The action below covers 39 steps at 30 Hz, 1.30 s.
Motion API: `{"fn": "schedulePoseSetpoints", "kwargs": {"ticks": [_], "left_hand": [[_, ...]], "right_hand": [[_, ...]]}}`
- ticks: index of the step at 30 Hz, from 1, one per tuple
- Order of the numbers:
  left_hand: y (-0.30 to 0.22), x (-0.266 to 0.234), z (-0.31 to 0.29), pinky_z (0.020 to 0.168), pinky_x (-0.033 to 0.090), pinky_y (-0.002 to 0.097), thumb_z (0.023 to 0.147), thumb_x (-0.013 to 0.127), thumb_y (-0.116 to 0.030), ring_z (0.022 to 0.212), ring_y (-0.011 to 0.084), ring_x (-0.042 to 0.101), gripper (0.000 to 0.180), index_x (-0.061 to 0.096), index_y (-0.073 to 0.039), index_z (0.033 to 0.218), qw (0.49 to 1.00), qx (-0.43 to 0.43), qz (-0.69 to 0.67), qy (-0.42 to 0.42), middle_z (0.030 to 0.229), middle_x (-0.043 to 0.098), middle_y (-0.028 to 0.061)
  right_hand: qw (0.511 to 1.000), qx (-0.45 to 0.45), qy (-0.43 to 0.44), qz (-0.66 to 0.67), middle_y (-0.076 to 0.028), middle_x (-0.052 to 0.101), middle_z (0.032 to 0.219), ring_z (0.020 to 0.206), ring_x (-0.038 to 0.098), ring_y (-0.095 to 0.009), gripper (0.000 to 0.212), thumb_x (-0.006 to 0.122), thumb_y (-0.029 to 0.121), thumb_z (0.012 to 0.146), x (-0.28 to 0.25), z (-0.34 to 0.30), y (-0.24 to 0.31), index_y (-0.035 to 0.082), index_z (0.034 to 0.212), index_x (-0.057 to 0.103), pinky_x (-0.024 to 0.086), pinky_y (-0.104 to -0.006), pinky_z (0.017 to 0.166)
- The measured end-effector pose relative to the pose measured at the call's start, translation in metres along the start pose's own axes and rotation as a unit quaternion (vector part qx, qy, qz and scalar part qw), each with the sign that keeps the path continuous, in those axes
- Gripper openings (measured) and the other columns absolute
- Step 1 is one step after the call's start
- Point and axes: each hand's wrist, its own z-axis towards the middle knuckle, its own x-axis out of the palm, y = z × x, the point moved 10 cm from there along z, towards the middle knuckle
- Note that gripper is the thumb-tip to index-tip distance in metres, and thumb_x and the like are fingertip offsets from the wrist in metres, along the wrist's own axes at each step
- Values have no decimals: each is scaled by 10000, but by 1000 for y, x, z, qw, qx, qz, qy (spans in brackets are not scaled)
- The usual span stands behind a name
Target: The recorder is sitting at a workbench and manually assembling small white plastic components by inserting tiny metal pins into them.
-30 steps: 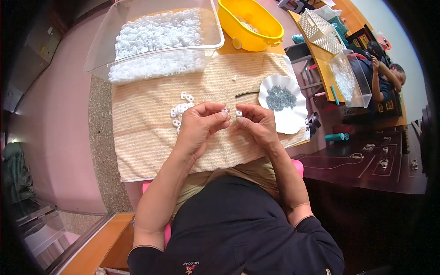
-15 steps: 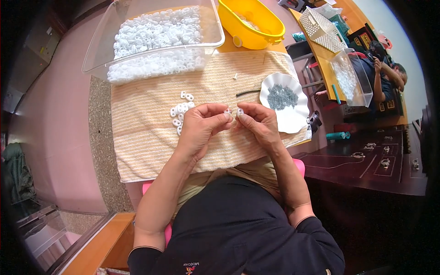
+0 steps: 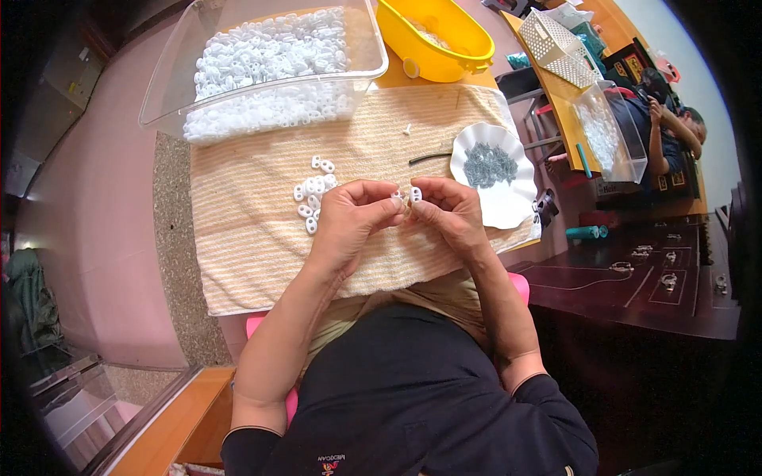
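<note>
Over the middle of a striped beige towel [image 3: 254, 266], my two hands meet with their fingertips close together. My right hand [image 3: 451, 213] pinches a small white oval plastic piece with two holes [image 3: 416, 193] between thumb and forefinger. In the pinch of my left hand [image 3: 353, 213] is a small whitish part [image 3: 398, 193], mostly hidden by the fingers. Left of my left hand, several loose white two-holed pieces [image 3: 310, 187] lie on the towel. A heap of tiny dark grey parts [image 3: 488, 165] rests on a white wavy-edged plate [image 3: 508, 208] beyond my right hand.
A clear plastic bin [image 3: 369, 70] full of white pieces stands at the far left, beside a yellow tub [image 3: 444, 65]. A thin black stick [image 3: 429, 159] and a tiny white part [image 3: 407, 129] lie on the towel. At right, another person [image 3: 675, 135] sits near a side table [image 3: 565, 99].
In my right fingertips the white piece has tilted up, so its holes show more plainly. Both hands stay in nearly the same place.
</note>
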Motion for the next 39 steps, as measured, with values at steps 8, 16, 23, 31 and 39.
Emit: {"fn": "schedulePoseSetpoints", "kwargs": {"ticks": [8, 16, 23, 31, 39], "left_hand": [[0, 1, -1, 717, 574, 270, 816, 677, 7, 758, 158, 661, 174, 637, 29, 984, 1000, 0, -4, -2, 899, 675, 111], [0, 3, -1, 706, 567, 264, 813, 677, 10, 748, 159, 659, 179, 632, 44, 983, 1000, -1, -2, 3, 887, 673, 115], [-1, 4, -2, 698, 564, 262, 812, 680, 5, 738, 156, 656, 176, 635, 45, 977, 1000, 0, 8, 2, 879, 675, 113], [-1, 6, -3, 696, 564, 258, 811, 682, 1, 734, 149, 654, 176, 640, 40, 977, 1000, 2, 12, 6, 881, 678, 110], [-1, 7, -3, 697, 568, 251, 810, 683, -6, 735, 142, 656, 175, 642, 40, 975, 1000, -3, 19, 6, 881, 678, 109]], "right_hand": [[1000, -7, 6, 4, -119, 665, 956, 811, 661, -174, 301, 612, -2, 886, -1, 0, -2, -69, 1176, 561, 549, -282, 733], [1000, -8, 1, 2, -119, 663, 979, 851, 660, -170, 299, 609, -5, 889, -3, -1, -4, -70, 1177, 563, 563, -297, 771], [1000, -9, 1, -8, -118, 665, 993, 861, 658, -165, 297, 609, -7, 888, -1, -1, -1, -70, 1176, 566, 557, -285, 775], [1000, -10, 5, -5, -123, 668, 999, 858, 663, -171, 297, 605, -9, 890, -2, -1, -3, -69, 1179, 563, 554, -280, 774], [1000, -9, 0, -9, -127, 672, 1013, 866, 662, -167, 305, 614, -5, 885, -1, -2, -2, -69, 1179, 566, 550, -277, 779]]}}
